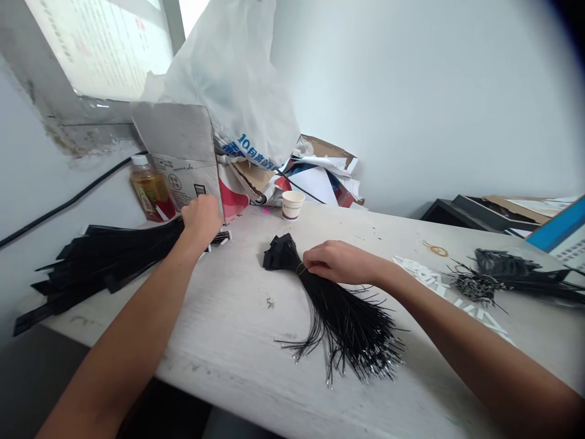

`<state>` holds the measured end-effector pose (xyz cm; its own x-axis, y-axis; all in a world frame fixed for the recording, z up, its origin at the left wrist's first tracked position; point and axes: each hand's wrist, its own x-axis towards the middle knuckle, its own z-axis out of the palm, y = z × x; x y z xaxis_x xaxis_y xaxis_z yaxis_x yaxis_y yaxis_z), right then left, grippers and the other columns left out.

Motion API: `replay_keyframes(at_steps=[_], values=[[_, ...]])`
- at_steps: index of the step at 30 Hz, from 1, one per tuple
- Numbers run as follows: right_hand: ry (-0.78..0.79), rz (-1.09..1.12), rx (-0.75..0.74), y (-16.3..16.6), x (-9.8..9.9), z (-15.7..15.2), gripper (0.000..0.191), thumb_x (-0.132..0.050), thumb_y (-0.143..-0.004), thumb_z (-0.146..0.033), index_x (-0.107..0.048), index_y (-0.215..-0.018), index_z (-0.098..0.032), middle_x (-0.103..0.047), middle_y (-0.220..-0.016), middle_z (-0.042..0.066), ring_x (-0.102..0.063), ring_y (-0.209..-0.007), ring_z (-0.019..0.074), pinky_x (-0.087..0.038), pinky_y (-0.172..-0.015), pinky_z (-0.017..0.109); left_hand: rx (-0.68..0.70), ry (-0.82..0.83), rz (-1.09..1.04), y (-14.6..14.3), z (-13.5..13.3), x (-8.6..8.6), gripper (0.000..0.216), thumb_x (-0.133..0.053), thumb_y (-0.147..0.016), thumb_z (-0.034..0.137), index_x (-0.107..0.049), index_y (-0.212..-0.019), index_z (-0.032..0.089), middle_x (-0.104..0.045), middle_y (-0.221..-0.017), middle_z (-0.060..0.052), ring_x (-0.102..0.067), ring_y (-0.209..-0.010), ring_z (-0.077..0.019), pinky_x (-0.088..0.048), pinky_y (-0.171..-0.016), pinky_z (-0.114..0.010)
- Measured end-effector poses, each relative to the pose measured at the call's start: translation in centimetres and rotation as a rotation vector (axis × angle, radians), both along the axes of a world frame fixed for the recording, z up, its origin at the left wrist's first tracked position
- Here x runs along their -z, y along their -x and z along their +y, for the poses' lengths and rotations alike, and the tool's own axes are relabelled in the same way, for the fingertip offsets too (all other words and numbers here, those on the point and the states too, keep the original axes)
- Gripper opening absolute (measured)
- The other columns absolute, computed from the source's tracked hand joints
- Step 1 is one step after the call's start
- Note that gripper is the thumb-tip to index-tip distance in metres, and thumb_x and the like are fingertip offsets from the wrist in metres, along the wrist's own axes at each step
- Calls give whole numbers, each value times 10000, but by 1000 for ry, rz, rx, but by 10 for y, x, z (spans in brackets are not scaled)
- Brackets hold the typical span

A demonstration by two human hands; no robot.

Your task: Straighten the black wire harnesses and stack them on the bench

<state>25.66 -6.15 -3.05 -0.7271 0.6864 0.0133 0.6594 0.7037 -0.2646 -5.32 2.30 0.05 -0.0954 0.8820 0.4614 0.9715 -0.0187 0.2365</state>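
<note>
My right hand (340, 261) is closed at the neck of a bundle of thin black cords (351, 320). A yellowish rubber band (300, 268) circles the bundle beside my fingertips. Flat black ends (281, 251) point left, while the loose cords fan toward the near right with silvery tips. My left hand (201, 221) is closed around the right end of a pile of flat black strips (114, 250); its fingertips are hidden. A few pale-tipped ends poke out just right of that hand.
Behind my left hand stand a cardboard box (183, 164), a bottle (150, 189) and a large plastic bag (237, 79). A paper cup (292, 205) is at the back. White strips (425, 274), rubber bands (436, 249) and another black bundle (479, 283) lie at right.
</note>
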Motion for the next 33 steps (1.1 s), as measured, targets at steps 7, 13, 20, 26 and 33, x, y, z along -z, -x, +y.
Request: replay_keyframes(at_steps=[7, 13, 20, 26, 33], values=[[-29, -32, 51, 4, -1, -3, 140, -501, -933, -132, -608, -864, -189, -653, -782, 23, -485, -665, 126, -300, -643, 266, 58, -345, -113, -16, -31, -30, 170, -640, -813, 47, -606, -713, 181, -687, -867, -101, -671, -983, -322, -459, -895, -460], [-57, 56, 25, 8, -4, -6, 130, -532, -913, -119, -623, -839, -171, -667, -825, 37, -516, -705, 130, -365, -688, 285, 582, -820, -435, -29, -70, -51, 100, -715, -872, 123, -772, -882, 205, -688, -801, -21, -579, -688, -154, -452, -699, -311], [263, 766, 108, 36, -12, -24, 263, -696, -900, -357, -669, -1093, -182, -695, -1185, 95, -644, -1048, 188, -523, -887, 340, 881, -422, -1416, -27, -61, -58, 207, -663, -923, 57, -806, -863, 194, -578, -597, 27, -415, -432, -66, -270, -328, -223], [1006, 923, -26, 50, -2, -35, 297, -777, -844, -397, -672, -986, -159, -732, -865, 42, -696, -798, 150, -563, -781, 326, 816, -205, -1619, -37, -49, -47, 263, -615, -962, 46, -747, -784, 187, -627, -641, 24, -534, -489, -60, -431, -396, -159], [757, 899, 223, 49, -8, -42, 322, -712, -885, -441, -573, -782, -171, -632, -701, -2, -559, -557, 91, -419, -493, 228, 729, 58, -1663, -18, -30, -38, 178, -612, -937, 65, -700, -813, 158, -659, -727, 5, -635, -599, -72, -553, -585, -156]])
